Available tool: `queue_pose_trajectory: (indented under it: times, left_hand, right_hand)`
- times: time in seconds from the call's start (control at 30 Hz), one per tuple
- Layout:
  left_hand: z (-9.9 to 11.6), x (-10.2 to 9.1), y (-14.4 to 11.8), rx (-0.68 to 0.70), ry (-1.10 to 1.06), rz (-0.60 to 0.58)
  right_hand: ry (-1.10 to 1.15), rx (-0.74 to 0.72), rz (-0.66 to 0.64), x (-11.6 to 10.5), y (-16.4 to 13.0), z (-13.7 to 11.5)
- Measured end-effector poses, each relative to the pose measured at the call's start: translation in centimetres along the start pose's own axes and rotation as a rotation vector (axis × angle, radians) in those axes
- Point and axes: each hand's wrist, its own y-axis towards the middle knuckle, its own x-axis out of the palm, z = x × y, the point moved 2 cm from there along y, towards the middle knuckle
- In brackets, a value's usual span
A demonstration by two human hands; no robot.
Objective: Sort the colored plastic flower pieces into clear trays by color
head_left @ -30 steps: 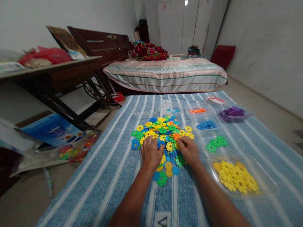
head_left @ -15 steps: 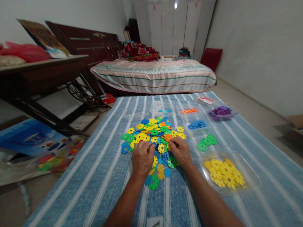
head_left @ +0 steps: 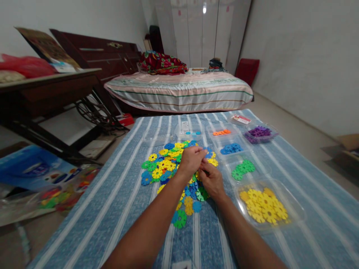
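Hands meet above a pile of snowflake discs (head_left: 168,164), left hand (head_left: 192,158) and right hand (head_left: 211,181) fingers pinched together, grip contents unclear, sorted trays (head_left: 294,220) alongside.

Your left hand (head_left: 192,158) and right hand (head_left: 211,181) meet over the pile of snowflake discs (head_left: 174,168) on the striped mat (head_left: 112,209). Right of the pile sit sorting trays (head_left: 297,215); beyond the mat lies a bed (head_left: 179,91), left a table (head_left: 50,86).

left hand (head_left: 191,158): raised, fingers curled | right hand (head_left: 211,180): low, fingers pinched, touching left
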Motion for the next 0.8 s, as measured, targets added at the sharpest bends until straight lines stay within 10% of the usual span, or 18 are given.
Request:
queue_pose_trajectory:
  times: [0.17,0.47,0.8]
  left_hand:
    - [3.4,1.6,2.0,0.044,-0.084,-0.009]
    - [-4.8,-4.7,-3.5,0.127,0.489,0.012]
    - [-5.1,-2.6,-8.3,0.069,1.144,-0.17]
  right_hand:
    - [0.014,0.008,-0.007,0.0,0.0,-0.1]
    - [0.002,-0.011,-0.013,-0.4,-0.1,-0.3]
    - [0.012,0.0,-0.037,-0.4,-0.1,0.1]
